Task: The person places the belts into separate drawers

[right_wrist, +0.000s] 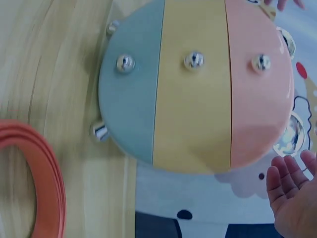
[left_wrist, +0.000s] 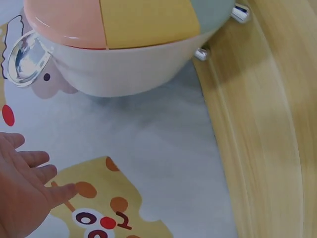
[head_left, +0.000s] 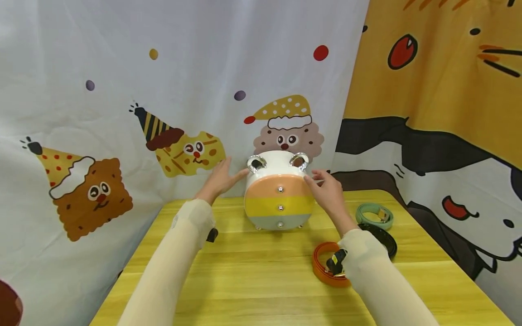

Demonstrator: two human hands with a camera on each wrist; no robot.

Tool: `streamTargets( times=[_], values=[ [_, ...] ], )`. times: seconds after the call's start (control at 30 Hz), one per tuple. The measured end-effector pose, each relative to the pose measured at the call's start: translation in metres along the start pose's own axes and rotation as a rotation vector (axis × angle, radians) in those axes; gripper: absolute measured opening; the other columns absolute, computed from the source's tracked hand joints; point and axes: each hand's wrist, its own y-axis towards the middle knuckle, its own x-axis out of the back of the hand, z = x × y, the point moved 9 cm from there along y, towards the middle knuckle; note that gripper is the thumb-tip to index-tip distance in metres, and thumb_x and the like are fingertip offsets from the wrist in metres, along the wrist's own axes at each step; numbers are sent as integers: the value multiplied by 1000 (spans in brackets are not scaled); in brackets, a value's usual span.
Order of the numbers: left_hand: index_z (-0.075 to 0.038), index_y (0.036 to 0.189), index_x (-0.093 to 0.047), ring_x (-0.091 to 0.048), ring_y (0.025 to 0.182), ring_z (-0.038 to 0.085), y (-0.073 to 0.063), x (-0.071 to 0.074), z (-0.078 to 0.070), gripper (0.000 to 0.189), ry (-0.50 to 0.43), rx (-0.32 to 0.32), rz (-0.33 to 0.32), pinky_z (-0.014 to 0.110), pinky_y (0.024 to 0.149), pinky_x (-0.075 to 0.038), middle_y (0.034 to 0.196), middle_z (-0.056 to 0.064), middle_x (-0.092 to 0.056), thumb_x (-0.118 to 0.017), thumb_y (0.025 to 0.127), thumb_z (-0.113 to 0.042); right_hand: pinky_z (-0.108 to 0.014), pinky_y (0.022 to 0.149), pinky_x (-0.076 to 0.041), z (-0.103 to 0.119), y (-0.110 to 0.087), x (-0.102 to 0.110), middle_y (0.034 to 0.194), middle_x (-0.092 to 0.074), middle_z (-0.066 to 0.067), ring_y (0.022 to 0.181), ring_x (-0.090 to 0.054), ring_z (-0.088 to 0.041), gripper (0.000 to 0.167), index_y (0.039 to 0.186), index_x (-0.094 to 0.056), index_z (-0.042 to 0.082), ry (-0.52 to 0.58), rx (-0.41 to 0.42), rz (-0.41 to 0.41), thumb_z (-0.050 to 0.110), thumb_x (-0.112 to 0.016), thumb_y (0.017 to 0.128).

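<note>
A small rounded drawer box (head_left: 279,199) stands upright at the back of the table, white on top with two silver ring-shaped ears. Its front has peach, yellow and grey-blue drawers, each with a silver knob (right_wrist: 193,60), and all three are closed. To the box's left, by the ear, my left hand (head_left: 222,178) is raised with fingers straight and thumb spread, holding nothing. My right hand (head_left: 329,192) is at the upper right side, fingers loosely bent and nothing in them. In the right wrist view a gap shows between those fingers and the silver ear (right_wrist: 291,135).
Right of the box lie coiled belts: a green one (head_left: 363,209) at the back, a black one (head_left: 387,237) partly behind my right sleeve, and an orange one (head_left: 320,267) nearer me. A cartoon-printed cloth (head_left: 195,54) hangs behind the wooden table (head_left: 244,280).
</note>
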Motion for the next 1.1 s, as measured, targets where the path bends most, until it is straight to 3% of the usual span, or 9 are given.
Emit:
streamTargets(
  times=[0.17, 0.33, 0.73, 1.1],
  values=[
    [-15, 162, -8, -10, 150, 34, 4, -3, -2, 100, -164, 20, 21, 56, 118, -12, 165, 11, -9, -54, 91, -69, -44, 77, -55, 10, -5, -6, 111, -69, -15, 95, -66, -31, 46, 127, -65, 5, 55, 0, -51, 40, -64, 97],
    [-22, 162, -10, -12, 150, 32, 7, -6, -4, 99, -238, 34, 40, 57, 117, -15, 166, 7, -10, -54, 89, -72, -43, 77, -56, 17, -9, -16, 109, -70, -14, 94, -67, -30, 45, 126, -66, 6, 128, -7, -72, 40, -67, 96],
    [-19, 161, -17, -20, 148, 34, 21, -21, -4, 99, -351, 63, 25, 55, 116, -22, 162, 11, -23, -57, 88, -71, -39, 78, -55, 22, -19, -43, 104, -72, -10, 93, -67, -26, 38, 120, -67, 6, 266, -66, -135, 32, -73, 92],
    [-13, 159, -23, -26, 146, 33, 31, -40, -8, 90, -417, 43, -6, 50, 116, -24, 160, 12, -29, -59, 92, -62, -40, 78, -56, 19, -27, -65, 103, -72, -10, 88, -69, -24, 39, 118, -69, 6, 280, -60, -149, 31, -77, 89]
  ],
)
